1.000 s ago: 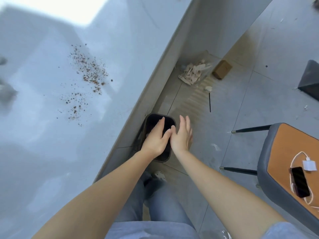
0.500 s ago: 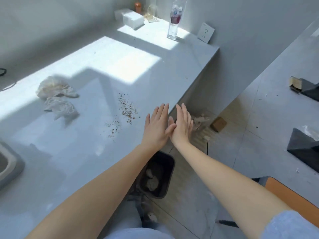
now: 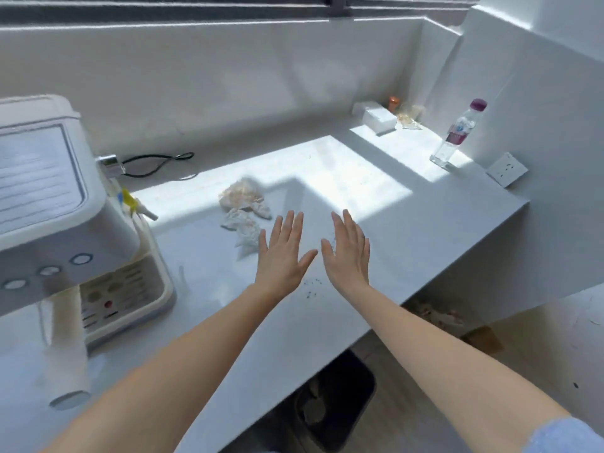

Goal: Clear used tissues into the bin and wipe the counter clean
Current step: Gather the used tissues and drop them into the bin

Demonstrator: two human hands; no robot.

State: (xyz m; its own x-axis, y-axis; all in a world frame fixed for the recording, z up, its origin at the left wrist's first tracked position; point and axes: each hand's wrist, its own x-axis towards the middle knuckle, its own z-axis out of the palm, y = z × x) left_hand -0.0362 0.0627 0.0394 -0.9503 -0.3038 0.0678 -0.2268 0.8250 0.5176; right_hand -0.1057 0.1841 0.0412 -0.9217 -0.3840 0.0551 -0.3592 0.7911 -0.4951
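Observation:
Two crumpled, stained tissues lie on the white counter [image 3: 425, 223]: a larger one [image 3: 240, 196] and a smaller one [image 3: 243, 225] just in front of it. My left hand [image 3: 281, 253] hovers flat and empty right beside the smaller tissue, fingers spread. Over the counter, a little to its right, my right hand [image 3: 348, 248] is also flat and empty. Dark crumbs [image 3: 310, 287] speckle the counter between my wrists. A black bin [image 3: 336, 400] with crumpled paper inside stands on the floor under the counter's front edge.
A white countertop appliance [image 3: 58, 223] fills the left side, with a black cable [image 3: 157, 163] behind it. A water bottle [image 3: 459, 134], a white box [image 3: 376, 117] and a wall socket [image 3: 506, 169] sit at the far right. Debris [image 3: 438, 317] lies on the floor.
Both hands rose from above the bin to over the counter and moved apart, towards the tissues. The view lifted from the floor to the counter and wall.

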